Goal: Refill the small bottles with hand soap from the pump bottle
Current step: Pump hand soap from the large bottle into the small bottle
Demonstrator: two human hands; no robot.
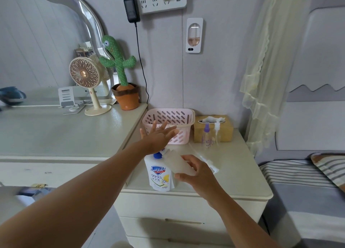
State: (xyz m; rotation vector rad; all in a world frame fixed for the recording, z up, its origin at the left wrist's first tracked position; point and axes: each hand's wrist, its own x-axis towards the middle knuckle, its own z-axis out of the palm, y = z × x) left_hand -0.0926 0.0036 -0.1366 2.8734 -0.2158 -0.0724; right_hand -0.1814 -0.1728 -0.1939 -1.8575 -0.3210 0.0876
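A white hand soap pump bottle (158,175) with a blue pump head stands near the front of the nightstand (233,176). My left hand (158,137) lies flat on the pump head, fingers spread and straight. My right hand (197,173) grips a small clear bottle (179,162), tilted with its mouth against the pump's nozzle. Two more small bottles stand further back: one with a purple spray cap (207,135) and one with a white pump top (217,134). A loose white pump cap with its tube (207,162) lies on the nightstand to the right of my hand.
A pink slotted basket (184,117) and a tan tissue box (226,130) sit at the back of the nightstand. To the left, a higher dresser carries a fan (87,83), a toy cactus (121,74) and a phone stand (68,98). A bed (306,191) is to the right.
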